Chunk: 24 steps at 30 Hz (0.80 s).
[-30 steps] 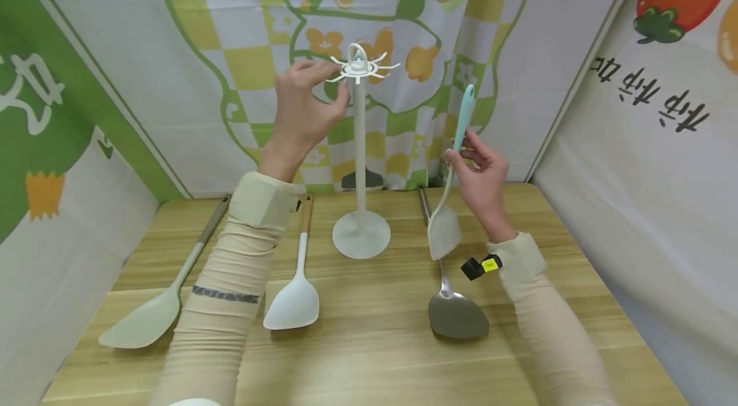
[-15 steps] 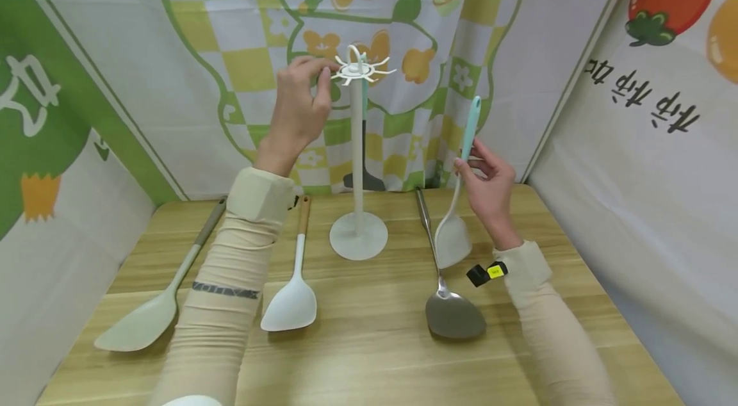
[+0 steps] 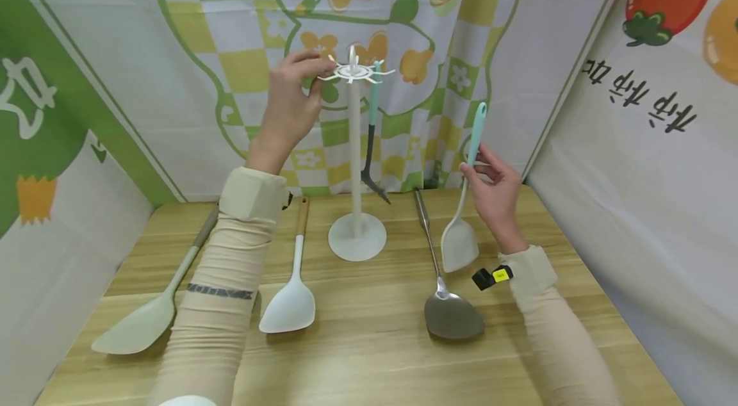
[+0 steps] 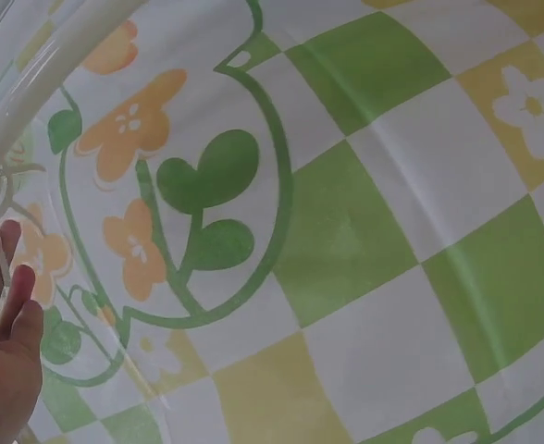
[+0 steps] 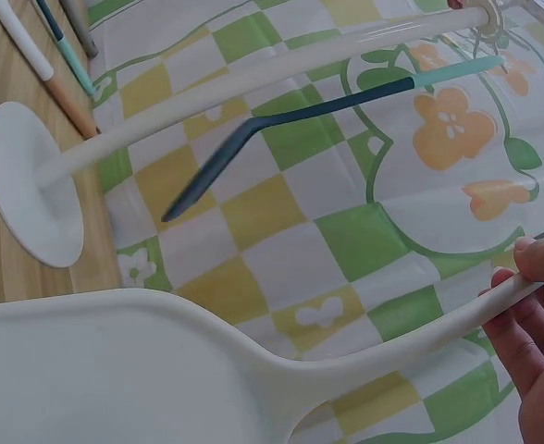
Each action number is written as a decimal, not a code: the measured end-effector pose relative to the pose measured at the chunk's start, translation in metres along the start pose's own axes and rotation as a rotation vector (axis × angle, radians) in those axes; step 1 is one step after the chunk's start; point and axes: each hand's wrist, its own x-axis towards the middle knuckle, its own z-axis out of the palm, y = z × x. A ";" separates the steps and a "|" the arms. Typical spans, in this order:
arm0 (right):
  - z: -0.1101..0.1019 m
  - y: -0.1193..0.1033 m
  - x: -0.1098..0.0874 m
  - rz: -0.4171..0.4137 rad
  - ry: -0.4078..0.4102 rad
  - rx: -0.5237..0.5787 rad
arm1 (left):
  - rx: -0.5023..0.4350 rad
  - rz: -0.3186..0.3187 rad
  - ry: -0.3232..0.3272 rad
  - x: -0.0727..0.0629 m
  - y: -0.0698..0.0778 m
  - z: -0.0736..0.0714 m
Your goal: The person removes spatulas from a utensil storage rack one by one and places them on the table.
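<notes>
My left hand (image 3: 291, 98) reaches to the top of a white utensil rack (image 3: 356, 143), thumb and forefinger pinching one of the hooks on its ring. A dark-headed spatula with a mint handle (image 3: 373, 102) hangs from the ring, right of the pole; the right wrist view shows this dark spatula (image 5: 327, 111) edge-on. My right hand (image 3: 494, 191) holds a white spatula (image 3: 460, 246) by the lower part of its mint handle, head downward, to the right of the rack. In the right wrist view the white spatula's head (image 5: 142, 370) fills the near left.
A steel turner (image 3: 454, 316) lies on the wooden table (image 3: 357, 361) at right. Left of the rack lie a white wooden-handled spatula (image 3: 291, 307) and a grey-green spatula (image 3: 141, 326). Another mint-handled utensil (image 5: 64, 42) shows in the right wrist view. A patterned curtain (image 3: 230, 73) hangs behind.
The rack's ring has turned, bringing the hanging dark spatula from behind the pole to its right. My right hand has moved slightly right and down with the white spatula.
</notes>
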 end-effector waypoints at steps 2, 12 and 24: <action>-0.002 0.001 -0.001 0.003 0.002 -0.003 | -0.007 0.010 0.032 -0.001 -0.001 0.001; -0.009 0.005 -0.005 -0.017 0.018 -0.022 | -0.094 -0.053 -0.002 -0.003 -0.006 0.001; -0.015 0.008 -0.008 -0.003 0.018 -0.038 | -0.128 -0.027 -0.011 -0.003 -0.007 0.000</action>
